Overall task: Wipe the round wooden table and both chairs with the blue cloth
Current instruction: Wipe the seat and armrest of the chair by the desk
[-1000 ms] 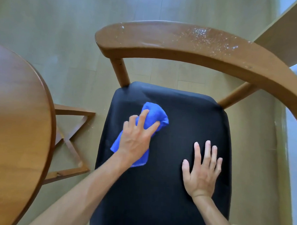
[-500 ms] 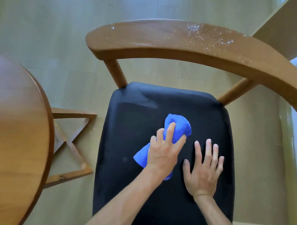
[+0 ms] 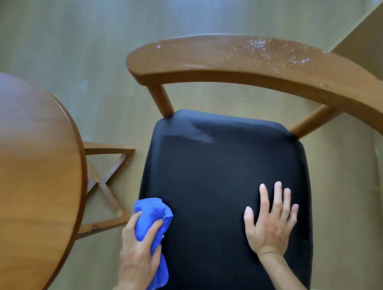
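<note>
Left hand (image 3: 139, 249) gripping bunched blue cloth (image 3: 153, 221) at black seat's (image 3: 217, 178) left edge. Right hand (image 3: 270, 223) spread flat on seat. Worktop (image 3: 29, 161) beside chair (image 3: 243, 60).

Open black seat (image 3: 218, 167) ahead of both hands; the curved backrest (image 3: 243, 62) arches over its far end. The tabletop (image 3: 29, 161) crowds the left, a narrow floor gap (image 3: 126, 129) between. The right hand (image 3: 270, 223) lies flat on the seat's right half.
</note>
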Demonstrator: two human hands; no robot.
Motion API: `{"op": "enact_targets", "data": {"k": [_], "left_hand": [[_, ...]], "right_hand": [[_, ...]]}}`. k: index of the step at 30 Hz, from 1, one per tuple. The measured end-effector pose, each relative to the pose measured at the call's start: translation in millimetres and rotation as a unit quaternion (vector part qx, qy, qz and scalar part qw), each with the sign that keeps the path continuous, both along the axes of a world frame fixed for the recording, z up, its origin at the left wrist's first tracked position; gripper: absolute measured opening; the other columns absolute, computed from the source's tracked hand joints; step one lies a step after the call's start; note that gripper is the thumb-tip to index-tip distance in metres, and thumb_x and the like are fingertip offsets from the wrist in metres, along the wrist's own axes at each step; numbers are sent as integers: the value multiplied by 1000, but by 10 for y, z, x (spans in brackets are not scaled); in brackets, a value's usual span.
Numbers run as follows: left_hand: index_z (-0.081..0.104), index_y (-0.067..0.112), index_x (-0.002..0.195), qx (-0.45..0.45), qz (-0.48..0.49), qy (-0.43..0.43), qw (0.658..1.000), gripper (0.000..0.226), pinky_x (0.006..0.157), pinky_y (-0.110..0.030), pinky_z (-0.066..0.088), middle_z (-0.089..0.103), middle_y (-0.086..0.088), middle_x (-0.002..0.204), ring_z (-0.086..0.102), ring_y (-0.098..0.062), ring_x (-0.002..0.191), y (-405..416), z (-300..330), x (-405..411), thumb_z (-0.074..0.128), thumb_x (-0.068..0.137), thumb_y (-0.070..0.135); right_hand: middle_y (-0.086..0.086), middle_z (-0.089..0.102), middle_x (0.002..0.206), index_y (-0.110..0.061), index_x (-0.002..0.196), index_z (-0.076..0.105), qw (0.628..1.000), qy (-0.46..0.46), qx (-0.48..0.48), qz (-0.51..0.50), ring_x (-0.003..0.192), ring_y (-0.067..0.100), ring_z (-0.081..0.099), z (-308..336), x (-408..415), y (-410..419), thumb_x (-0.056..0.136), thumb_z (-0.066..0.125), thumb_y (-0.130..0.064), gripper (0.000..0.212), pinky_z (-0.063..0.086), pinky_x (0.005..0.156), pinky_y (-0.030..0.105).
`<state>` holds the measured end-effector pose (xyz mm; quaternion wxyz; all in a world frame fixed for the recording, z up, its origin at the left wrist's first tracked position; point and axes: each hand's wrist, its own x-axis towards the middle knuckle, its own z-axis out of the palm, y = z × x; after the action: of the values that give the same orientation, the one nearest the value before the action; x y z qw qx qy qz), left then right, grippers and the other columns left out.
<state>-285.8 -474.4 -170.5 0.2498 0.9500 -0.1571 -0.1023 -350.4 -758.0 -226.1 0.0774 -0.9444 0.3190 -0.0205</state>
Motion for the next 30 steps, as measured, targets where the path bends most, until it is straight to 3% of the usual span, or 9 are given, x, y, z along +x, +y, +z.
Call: {"op": "enact_targets", "data": {"k": [4,10,15,17,19,21,23,27,30], "left_hand": [[54,31,109,-3,57,11,998,79,71,-44,53,36,-13,131,41,-30,114,-225,-65,188,82,50,-11],[61,22,113,-13,94,-49,994,50,76,-46,50,38,-19,137,40,-36,116,-713,-27,783,74,70,1],[53,24,117,102,64,-74,990,33,70,-39,47,31,-14,146,42,-34,103,-1717,2,1676,57,85,18],[58,25,104,112,4,-91,990,28,59,-35,43,41,-15,142,48,-32,92,-1827,-8,1466,58,78,14],[61,27,88,123,-135,-128,975,28,51,-31,38,57,-15,129,54,-31,78,-1884,-25,1067,61,67,8],[64,30,84,135,-264,-139,945,32,51,-29,37,63,-11,123,57,-30,75,-1985,-37,871,65,60,9],[65,32,86,132,-308,-150,930,35,51,-29,38,63,-8,123,57,-29,76,-2061,3,1053,68,59,11],[69,22,100,98,-164,-119,974,37,54,-40,47,57,-18,127,55,-38,83,-1663,25,1688,63,70,2],[61,19,113,100,-40,-70,992,36,73,-49,49,41,-15,139,47,-40,107,-1141,-25,1953,58,79,6]], "right_hand": [[14,21,158,-16,145,36,1000,-7,-3,-1,146,34,15,-11,22,-4,87,37,-43,64,11,115,56],[15,21,157,-14,145,37,1000,-9,-5,1,146,35,15,3,16,28,87,37,-42,64,10,115,56],[13,20,158,-15,145,37,1000,-6,-14,-1,146,34,15,-27,6,24,87,37,-42,64,13,115,57],[14,21,158,-15,145,37,1000,-2,-19,2,146,34,16,-26,12,16,87,37,-42,64,14,114,57],[14,21,158,-16,146,37,1000,0,-21,2,146,34,16,-32,-7,9,88,36,-42,64,14,114,57],[14,19,158,-16,146,34,1000,5,-22,5,146,34,15,-47,-20,11,88,35,-43,64,14,114,57],[14,18,159,-16,146,34,1000,5,-18,6,146,34,15,-57,-24,0,88,36,-43,64,14,114,57],[14,21,158,-15,146,37,1000,1,-16,10,146,34,15,-44,-6,-8,87,39,-42,65,12,115,57],[14,19,158,-16,146,36,1000,4,-10,14,147,33,13,-39,-2,-14,87,39,-42,65,10,116,56]]}}
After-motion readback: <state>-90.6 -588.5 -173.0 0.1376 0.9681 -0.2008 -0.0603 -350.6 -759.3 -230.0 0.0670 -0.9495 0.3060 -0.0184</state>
